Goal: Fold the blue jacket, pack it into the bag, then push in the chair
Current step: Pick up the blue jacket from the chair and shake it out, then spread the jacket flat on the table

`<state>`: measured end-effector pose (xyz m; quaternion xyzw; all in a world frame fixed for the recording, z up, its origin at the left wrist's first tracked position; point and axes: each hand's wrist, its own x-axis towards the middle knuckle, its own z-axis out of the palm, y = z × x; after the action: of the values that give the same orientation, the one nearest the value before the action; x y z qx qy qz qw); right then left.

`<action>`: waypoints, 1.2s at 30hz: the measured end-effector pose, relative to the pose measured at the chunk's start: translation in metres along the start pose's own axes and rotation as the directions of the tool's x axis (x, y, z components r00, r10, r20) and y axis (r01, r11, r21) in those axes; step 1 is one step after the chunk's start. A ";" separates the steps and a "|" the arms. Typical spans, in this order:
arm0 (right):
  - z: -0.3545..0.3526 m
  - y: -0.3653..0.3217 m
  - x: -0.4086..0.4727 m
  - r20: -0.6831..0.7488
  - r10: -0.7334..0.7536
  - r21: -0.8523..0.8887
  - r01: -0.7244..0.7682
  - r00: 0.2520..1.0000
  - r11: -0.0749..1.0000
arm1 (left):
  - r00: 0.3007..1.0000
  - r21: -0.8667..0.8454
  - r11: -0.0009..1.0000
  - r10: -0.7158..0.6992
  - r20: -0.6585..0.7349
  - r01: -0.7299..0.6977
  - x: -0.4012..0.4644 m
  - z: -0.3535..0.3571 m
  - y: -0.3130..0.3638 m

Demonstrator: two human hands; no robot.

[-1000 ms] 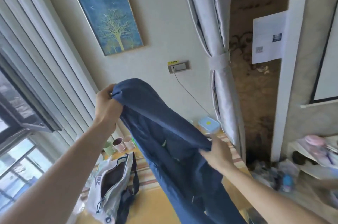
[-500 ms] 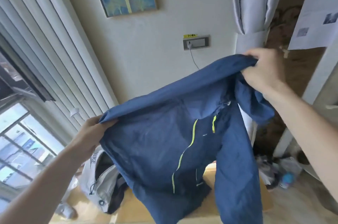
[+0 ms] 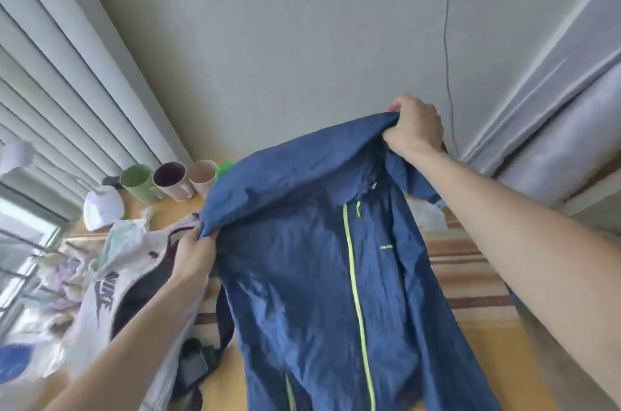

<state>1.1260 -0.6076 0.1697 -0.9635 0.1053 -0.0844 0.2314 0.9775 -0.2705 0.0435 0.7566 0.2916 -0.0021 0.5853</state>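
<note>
Blue jacket (image 3: 312, 262), front out, neon-yellow zip

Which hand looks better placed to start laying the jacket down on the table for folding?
Probably the left hand. It grips the blue jacket by one shoulder low, close to the table and beside the open bag, while the right hand holds the other shoulder much higher, up by the wall.

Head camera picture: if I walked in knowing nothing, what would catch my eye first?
The blue jacket with its bright yellow-green zip fills the middle, held up by its shoulders over the table: the left hand grips one corner low, the right hand the other, higher. To the left an open white bag lies on the yellow table, and three mugs line up by the wall behind it.
</note>
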 end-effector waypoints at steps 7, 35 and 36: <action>0.089 0.028 0.005 0.301 -0.096 -0.130 0.141 0.949 0.981 | 0.999 0.251 0.968 -0.001 0.035 -0.007 0.031 0.023 -0.035; 0.127 0.327 -0.362 0.316 -0.103 0.155 0.055 0.943 0.986 | 0.999 0.651 0.758 0.000 -0.053 0.035 -0.181 0.023 -0.229; 0.124 0.326 -0.366 0.334 -0.127 0.148 0.081 0.934 0.986 | 0.998 0.652 0.758 0.015 -0.066 0.032 -0.185 0.021 -0.229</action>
<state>0.7464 -0.7501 -0.1326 -0.9503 0.0065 0.0652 0.3043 0.7295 -0.3371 -0.1014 0.9113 0.2954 -0.0807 0.2754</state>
